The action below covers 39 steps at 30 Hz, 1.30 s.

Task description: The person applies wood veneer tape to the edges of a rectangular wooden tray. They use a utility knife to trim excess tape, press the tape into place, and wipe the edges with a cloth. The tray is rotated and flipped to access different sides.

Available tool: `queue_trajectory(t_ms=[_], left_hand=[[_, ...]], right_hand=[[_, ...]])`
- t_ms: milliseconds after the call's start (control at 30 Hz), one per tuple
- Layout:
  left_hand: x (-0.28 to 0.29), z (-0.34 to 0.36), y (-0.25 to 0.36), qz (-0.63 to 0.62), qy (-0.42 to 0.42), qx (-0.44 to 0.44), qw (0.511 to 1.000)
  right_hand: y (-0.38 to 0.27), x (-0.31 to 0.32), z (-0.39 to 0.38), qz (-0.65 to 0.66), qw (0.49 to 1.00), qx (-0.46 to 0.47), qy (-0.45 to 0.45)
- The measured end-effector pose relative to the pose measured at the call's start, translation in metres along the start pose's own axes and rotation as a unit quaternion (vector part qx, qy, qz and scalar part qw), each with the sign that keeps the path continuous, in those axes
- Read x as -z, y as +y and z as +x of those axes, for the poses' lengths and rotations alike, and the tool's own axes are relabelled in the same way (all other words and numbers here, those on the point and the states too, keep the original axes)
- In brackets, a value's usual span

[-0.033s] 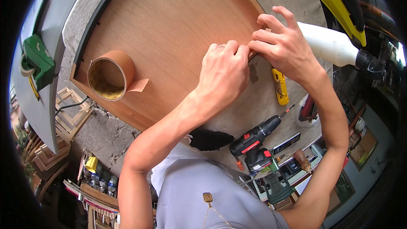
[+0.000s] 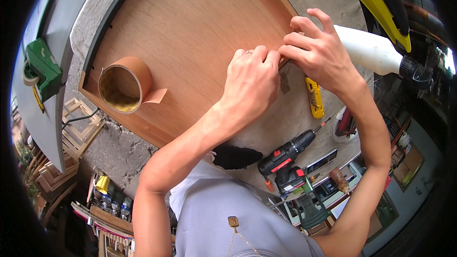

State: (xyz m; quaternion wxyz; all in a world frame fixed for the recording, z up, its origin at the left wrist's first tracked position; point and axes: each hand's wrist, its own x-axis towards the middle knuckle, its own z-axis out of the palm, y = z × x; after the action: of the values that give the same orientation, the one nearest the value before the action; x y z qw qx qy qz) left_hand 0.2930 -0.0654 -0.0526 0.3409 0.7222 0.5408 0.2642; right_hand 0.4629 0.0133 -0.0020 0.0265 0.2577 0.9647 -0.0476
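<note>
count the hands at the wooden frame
2: the left hand at the lower right of the wooden frame, and the right hand close beside the left, on its right. No other hand seems hidden.

Framed panel (image 2: 190,33) on the work surface (image 2: 281,109) before me, tape roll (image 2: 145,78) on its near left part, my left hand (image 2: 253,74) and right hand (image 2: 320,53) at its near right corner, utility knife (image 2: 314,97) right of it, drill (image 2: 288,154) nearer me, bottle (image 2: 373,50) farther right, apparently on the same surface.
</note>
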Motion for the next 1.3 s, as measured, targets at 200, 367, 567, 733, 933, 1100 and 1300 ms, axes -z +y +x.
queue_trajectory(t_ms=[200, 367, 567, 733, 933, 1100, 1300], left_hand=[[0.001, 0.0, 0.001, 0.021, -0.002, -0.01, 1.0], [0.0, 0.001, -0.001, 0.026, -0.002, -0.018, 0.999], [-0.007, 0.0, 0.003, 0.081, 0.011, -0.025, 0.996], [-0.005, 0.002, 0.004, 0.036, 0.016, -0.007, 0.999], [-0.003, 0.01, 0.005, 0.036, 0.009, 0.008, 0.999], [-0.006, 0.011, 0.002, 0.039, 0.01, 0.021, 0.999], [-0.006, 0.012, 0.002, 0.054, 0.01, 0.02, 0.998]], right_hand=[[0.005, -0.006, -0.01, -0.048, 0.998, -0.036, 0.003], [0.005, -0.007, -0.013, -0.05, 0.997, -0.051, 0.022], [0.006, -0.006, -0.014, -0.054, 0.997, -0.049, 0.022], [0.003, -0.01, -0.019, -0.034, 0.995, -0.07, 0.063], [0.01, -0.008, -0.014, -0.024, 1.0, -0.018, 0.01], [0.011, -0.007, -0.012, -0.03, 0.999, -0.015, 0.001], [0.013, -0.003, -0.008, -0.03, 0.999, -0.024, -0.018]])
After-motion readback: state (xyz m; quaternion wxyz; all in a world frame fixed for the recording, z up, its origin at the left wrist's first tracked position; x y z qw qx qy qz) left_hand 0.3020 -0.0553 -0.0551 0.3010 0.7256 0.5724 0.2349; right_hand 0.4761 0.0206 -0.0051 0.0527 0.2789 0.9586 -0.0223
